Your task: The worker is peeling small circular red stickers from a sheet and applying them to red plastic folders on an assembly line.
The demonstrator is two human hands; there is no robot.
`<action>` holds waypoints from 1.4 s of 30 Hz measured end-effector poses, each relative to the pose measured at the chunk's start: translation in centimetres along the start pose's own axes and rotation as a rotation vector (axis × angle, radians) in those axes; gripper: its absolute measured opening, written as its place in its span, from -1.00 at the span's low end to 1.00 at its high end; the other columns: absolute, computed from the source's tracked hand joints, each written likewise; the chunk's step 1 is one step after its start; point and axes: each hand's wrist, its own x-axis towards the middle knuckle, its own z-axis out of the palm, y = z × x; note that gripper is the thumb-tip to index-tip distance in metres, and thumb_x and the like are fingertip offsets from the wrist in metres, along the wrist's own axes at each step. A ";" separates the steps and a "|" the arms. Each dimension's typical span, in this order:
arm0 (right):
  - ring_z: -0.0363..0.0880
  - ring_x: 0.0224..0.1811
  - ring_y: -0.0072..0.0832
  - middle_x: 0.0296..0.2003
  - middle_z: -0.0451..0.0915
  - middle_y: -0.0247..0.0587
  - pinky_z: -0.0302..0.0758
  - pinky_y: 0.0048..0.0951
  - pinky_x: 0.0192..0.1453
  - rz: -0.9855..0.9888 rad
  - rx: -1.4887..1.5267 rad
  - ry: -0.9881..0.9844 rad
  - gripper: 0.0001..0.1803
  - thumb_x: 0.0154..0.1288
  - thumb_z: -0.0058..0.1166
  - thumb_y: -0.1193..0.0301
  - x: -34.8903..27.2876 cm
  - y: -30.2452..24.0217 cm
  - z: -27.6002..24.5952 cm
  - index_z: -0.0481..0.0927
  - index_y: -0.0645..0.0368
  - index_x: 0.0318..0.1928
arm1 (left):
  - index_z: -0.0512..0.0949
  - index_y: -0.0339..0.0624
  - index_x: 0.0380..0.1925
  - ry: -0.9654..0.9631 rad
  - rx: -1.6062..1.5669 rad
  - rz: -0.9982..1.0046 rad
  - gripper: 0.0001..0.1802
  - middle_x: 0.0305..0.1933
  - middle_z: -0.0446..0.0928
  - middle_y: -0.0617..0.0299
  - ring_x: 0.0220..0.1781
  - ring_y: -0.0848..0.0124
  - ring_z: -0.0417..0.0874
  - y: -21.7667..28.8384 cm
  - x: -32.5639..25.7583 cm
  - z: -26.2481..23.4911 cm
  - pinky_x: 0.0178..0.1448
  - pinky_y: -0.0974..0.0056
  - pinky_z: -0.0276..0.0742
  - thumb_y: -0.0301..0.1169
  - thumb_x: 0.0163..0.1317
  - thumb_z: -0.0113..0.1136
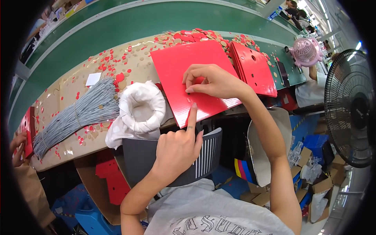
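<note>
A glossy red board [172, 66] lies flat in front of me at the table's edge, tilted in its plane. My right hand [213, 80] is over its middle, fingers curled and thumb and fingertips pinched together at the surface. Whatever sits in that pinch is too small to make out. From the near side comes my left hand [176, 150], index finger stretched out, its tip at a small slit mark in the board. The left thumb stands apart and the other fingers are bent, holding nothing. Beside the board rests a white cloth-wrapped ring [147, 109].
A bundle of grey wire ties [84, 107] lies left. Round red and tan cutouts [196, 36] are scattered behind. More red boards [256, 70] with holes are stacked right. A black fan [350, 105] stands far right; a chair back [137, 156] is before me. Another person's hand [17, 145] is far left.
</note>
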 end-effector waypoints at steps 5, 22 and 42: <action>0.67 -0.18 -0.32 -0.17 0.59 -0.14 0.57 -0.32 0.02 0.008 0.060 -0.008 -0.82 0.27 0.29 0.38 0.4 0.5 0.4 0.66 0.27 -0.33 | 0.15 -0.26 0.51 0.046 0.059 0.025 -0.18 -0.77 0.46 0.07 -0.75 0.11 0.52 -0.4 0.3 0.9 -0.57 0.02 0.45 -0.26 0.31 0.21; 0.57 0.07 -0.19 -0.09 0.62 -0.13 0.54 -0.22 0.12 -0.094 -0.331 0.462 -0.64 0.25 0.31 0.29 -0.5 2.3 2.1 0.62 0.22 -0.02 | 0.31 -0.35 0.42 0.166 0.120 0.076 -0.22 -0.80 0.39 0.25 -0.82 0.37 0.46 -0.2 0.2 1.7 -0.67 0.23 0.46 -0.37 0.17 0.25; 0.58 0.14 -0.15 0.08 0.60 -0.10 0.53 -0.22 0.24 -0.054 -0.546 0.493 -0.57 0.34 0.11 0.53 2.7 5.8 -0.7 0.46 0.24 0.21 | 0.29 -0.38 0.43 0.204 0.047 0.078 -0.18 -0.79 0.39 0.27 -0.82 0.38 0.45 -0.5 0.2 2.4 -0.66 0.25 0.45 -0.41 0.12 0.27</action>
